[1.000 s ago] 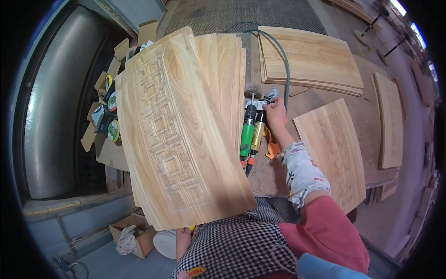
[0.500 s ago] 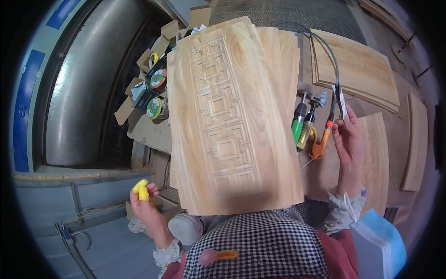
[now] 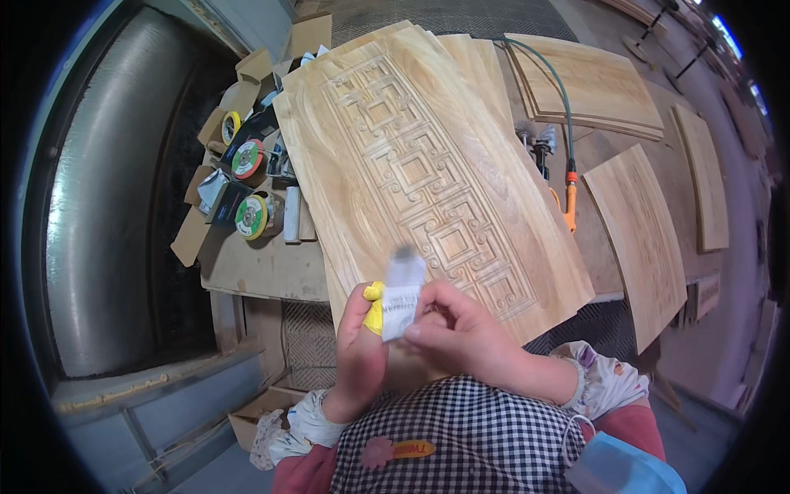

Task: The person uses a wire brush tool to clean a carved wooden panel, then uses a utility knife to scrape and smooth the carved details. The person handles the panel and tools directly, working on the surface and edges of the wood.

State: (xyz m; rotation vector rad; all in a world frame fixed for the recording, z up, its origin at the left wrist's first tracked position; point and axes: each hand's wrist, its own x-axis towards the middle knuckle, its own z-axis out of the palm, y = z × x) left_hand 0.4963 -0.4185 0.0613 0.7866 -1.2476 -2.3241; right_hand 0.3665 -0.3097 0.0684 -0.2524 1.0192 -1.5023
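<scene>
In front of my chest, both hands close on a narrow strip of sandpaper (image 3: 401, 303), its printed white backing facing up and its upper tip dark and blurred. My left hand (image 3: 362, 358) pinches its left side, with yellow wrapping on the fingertips. My right hand (image 3: 465, 333) grips the strip from the right with curled fingers. Just beyond lies a pale wooden panel (image 3: 502, 198), carved with a band of squares and scrolls and turned at a slant. It rests on other panels, whose edges show at the far right.
On the left, open cardboard boxes stand near round abrasive discs (image 3: 251, 216) and a yellow tape roll (image 3: 231, 127). An orange air blow gun (image 3: 569, 206) on a green hose lies right of the panel, beside partly hidden tools. More boards (image 3: 638, 239) lie farther right. A blue mask (image 3: 629, 465) hangs at my right.
My hands have come together from either side, bringing the sandpaper from the right to the middle. The view has shifted, so the panel appears more slanted and hides more of the tools.
</scene>
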